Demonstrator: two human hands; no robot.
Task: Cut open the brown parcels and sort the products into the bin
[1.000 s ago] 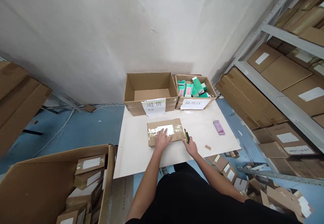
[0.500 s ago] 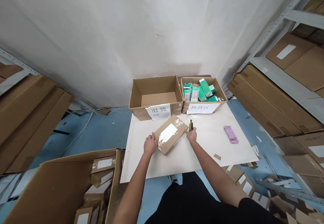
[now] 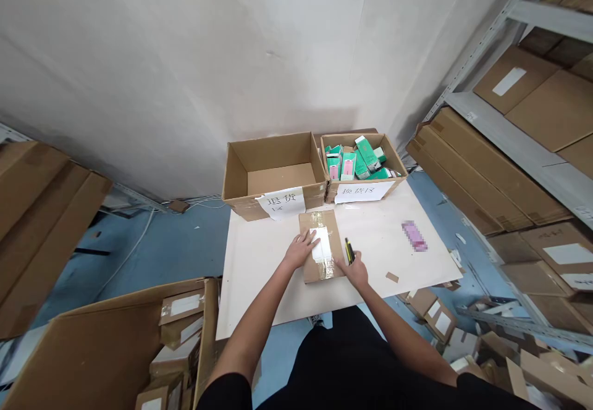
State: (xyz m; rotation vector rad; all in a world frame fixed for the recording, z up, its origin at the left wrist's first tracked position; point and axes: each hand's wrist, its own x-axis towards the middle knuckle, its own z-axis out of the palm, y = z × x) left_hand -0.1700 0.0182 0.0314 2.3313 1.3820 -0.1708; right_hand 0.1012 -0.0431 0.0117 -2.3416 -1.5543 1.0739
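A taped cardboard parcel [image 3: 334, 240] lies on the white table [image 3: 259, 268] in front of me. It has a white label [image 3: 323, 246] and clear tape near both ends. My left hand [image 3: 301, 248] rests on top of it with the fingers spread, partly over the label. At the parcel's right edge, my right hand [image 3: 356, 270] is closed around a yellow-and-black utility knife [image 3: 349, 251], which points up and away from me. Whether the blade is out is too small to tell.
Behind the parcel stand an open carton [image 3: 273, 197] and another carton [image 3: 328, 194] holding several green boxes [image 3: 365, 150]. A blurred pink item [image 3: 414, 236] and a cardboard scrap [image 3: 391, 276] lie at right. A large carton [image 3: 115, 336] of parcels stands lower left; shelves flank both sides.
The parcel has turned from slanted to nearly straight and now lies flat. My left hand has moved from its left edge onto its top. My right hand keeps the knife beside it.
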